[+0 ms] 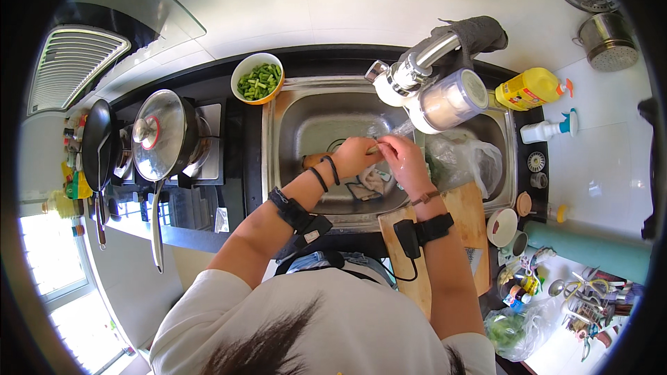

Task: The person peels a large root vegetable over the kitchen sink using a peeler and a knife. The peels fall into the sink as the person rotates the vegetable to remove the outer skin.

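Over the stainless steel sink (307,109), my left hand (357,156) and my right hand (401,159) meet at the fingertips around a small pale piece, too hidden by the fingers to name. Water runs beside them from the faucet, which has a filter unit (448,101) fitted. Below my hands a cloth (371,182) lies in the basin. A brown, elongated thing (313,160) is partly behind my left hand. To the right of my right hand, a clear plastic bag (469,159) with something green by it rests in the second basin.
A bowl of cut green vegetables (259,82) stands at the sink's back left corner. Left is a hob with a lidded pan (161,135) and a black frying pan (99,146). Wooden cutting boards (464,213) lie at the sink's front right. A yellow detergent bottle (526,89) and spray bottle (544,132) stand right.
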